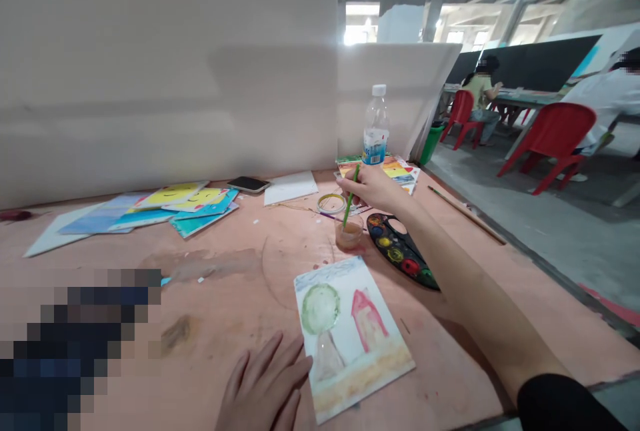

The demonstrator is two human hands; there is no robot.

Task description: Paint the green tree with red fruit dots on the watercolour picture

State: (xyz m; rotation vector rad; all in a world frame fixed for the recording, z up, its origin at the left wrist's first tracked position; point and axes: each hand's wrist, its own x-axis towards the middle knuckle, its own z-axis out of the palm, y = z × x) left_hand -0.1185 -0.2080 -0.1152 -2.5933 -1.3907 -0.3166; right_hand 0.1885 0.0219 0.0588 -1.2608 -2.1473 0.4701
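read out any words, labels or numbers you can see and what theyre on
Nothing here can be read for certain.
Label on the plastic water bottle: blue and white print, too small and blurred to read.
Painted card of a tree and house: no words visible.

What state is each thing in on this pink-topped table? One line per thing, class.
Green-handled paintbrush: gripped upright, tip in cup
Small clear cup: holding orange-tinted water
Black plastic paint palette: flat, colours in wells
Clear plastic water bottle: upright, capped
Watercolour tree-and-house painting: flat on table
Right hand: gripping brush
Left hand: resting beside painting
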